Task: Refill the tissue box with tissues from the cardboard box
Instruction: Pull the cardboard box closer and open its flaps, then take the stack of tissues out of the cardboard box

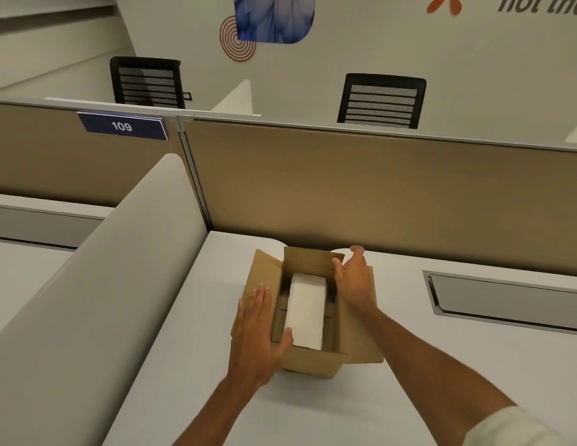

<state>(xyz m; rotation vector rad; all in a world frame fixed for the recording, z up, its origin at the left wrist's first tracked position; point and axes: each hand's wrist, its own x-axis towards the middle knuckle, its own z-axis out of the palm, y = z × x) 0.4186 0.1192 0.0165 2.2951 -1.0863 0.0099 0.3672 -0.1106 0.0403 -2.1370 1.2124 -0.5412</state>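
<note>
A brown cardboard box [313, 360] stands on the white desk with its flaps folded outward. Inside it lies a white stack of tissues [308, 312]. My left hand [258, 336] rests flat on the box's left flap, fingers spread, thumb at the near inner edge beside the tissues. My right hand [353, 280] sits on the right flap near the far right corner, fingers apart over the rim. Neither hand holds anything. No tissue box is in view.
The white desk [441, 381] is bounded by a tan partition [377, 188] behind the box and a rounded grey divider [103, 284] on the left. A grey cable tray [506, 300] is set into the desk at right. Two black chairs stand beyond the partition.
</note>
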